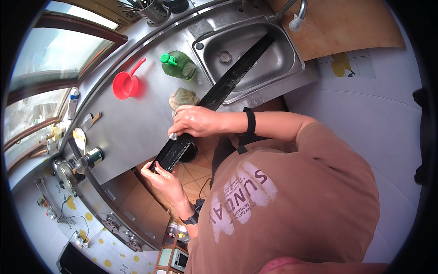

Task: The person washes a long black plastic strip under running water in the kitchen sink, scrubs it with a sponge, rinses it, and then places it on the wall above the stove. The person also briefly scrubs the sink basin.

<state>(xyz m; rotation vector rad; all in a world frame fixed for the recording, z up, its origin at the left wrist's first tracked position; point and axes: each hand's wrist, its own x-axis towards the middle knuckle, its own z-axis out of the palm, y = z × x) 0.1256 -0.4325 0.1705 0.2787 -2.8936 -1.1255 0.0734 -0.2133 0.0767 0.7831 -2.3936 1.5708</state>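
A long black channel-shaped strip (227,80), scuffed and wet-looking, slants from inside the steel sink (212,51) past the counter's front edge. My left hand (164,178) grips its near end, thumb on top. Across its middle lies my right hand (196,120), wet, its fingers closed on a small silvery object (173,136) at the strip's edge; what that object is I cannot tell. A crumpled greenish cloth (183,97) lies on the counter just beyond the right hand. Part of the strip is hidden under that hand.
On the steel counter (137,120) stand a red dipper (125,85) and a green bottle (179,65). A cleaver-like tool (90,120) and a jar (94,157) are farther left. The faucet (297,22) hangs by the sink. A dark round container (189,154) is below the strip.
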